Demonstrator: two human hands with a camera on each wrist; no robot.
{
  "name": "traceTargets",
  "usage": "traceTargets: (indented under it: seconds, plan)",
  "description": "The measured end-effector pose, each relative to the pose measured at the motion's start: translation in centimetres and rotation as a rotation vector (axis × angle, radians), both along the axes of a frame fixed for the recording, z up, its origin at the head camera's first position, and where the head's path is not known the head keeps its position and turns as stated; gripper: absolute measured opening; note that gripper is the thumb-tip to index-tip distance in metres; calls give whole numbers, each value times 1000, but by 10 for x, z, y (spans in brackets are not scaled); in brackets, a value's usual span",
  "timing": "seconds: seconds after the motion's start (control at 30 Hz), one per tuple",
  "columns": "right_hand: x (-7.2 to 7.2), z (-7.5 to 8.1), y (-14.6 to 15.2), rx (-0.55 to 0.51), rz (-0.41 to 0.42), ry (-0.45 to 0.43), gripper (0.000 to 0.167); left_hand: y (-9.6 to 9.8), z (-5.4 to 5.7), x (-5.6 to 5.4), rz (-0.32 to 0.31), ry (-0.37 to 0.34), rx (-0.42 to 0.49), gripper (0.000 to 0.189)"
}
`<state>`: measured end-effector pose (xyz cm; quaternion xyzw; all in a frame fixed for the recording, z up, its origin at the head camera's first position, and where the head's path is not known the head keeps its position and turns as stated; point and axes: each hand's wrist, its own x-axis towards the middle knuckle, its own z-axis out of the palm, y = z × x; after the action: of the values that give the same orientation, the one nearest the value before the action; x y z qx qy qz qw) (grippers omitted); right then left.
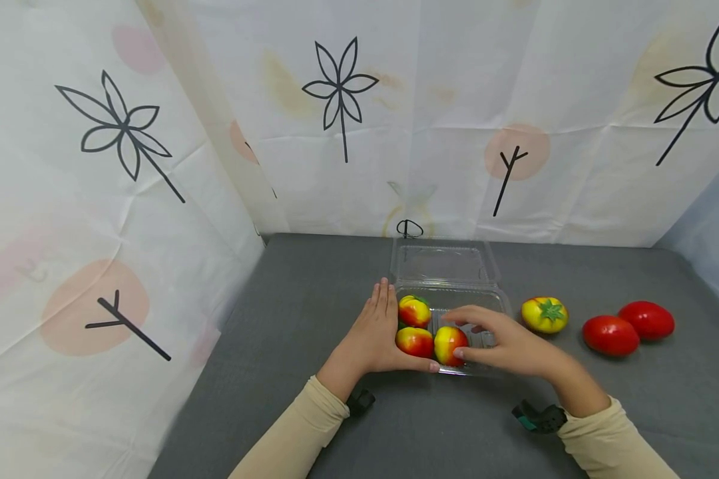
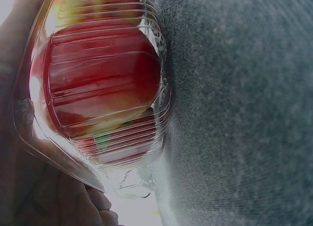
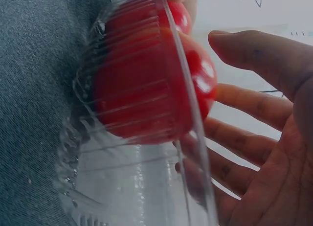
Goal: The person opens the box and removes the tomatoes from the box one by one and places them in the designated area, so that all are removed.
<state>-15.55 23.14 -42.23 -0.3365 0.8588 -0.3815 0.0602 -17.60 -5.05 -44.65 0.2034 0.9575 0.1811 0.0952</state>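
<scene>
A clear plastic clamshell box (image 1: 455,296) stands with its lid (image 1: 445,263) raised at the back. Three glossy red-and-yellow fruits are inside: one at back left (image 1: 414,311), one at front left (image 1: 414,342) and one at front middle (image 1: 449,346). My left hand (image 1: 374,336) lies along the box's left side, fingers straight, thumb along the front edge. Over the right part of the box, my right hand (image 1: 506,342) is spread around the front middle fruit. In the right wrist view, the thumb (image 3: 244,47) stands apart from that fruit (image 3: 146,84), with fingers behind it.
Right of the box, a yellow-red fruit with a green star-shaped top (image 1: 545,315) lies on the grey table (image 1: 311,293). Two red fruits (image 1: 611,335) lie farther right, side by side. A white patterned cloth (image 1: 443,120) hangs behind the table and along its left.
</scene>
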Motion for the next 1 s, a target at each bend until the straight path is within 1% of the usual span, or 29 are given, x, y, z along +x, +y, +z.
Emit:
traceTargets:
  seconds: [0.1, 0.3, 0.47, 1.0]
  plan:
    - [1, -2, -2, 4, 10, 4, 50, 0, 0, 0, -1, 1, -4, 150]
    - [2, -4, -4, 27, 4, -9, 52, 1, 1, 1, -3, 1, -6, 150]
    - [1, -5, -4, 31, 14, 8, 51, 0, 0, 0, -2, 1, -7, 149]
    - [2, -2, -3, 43, 14, -7, 47, 1, 0, -1, -4, 5, -4, 150]
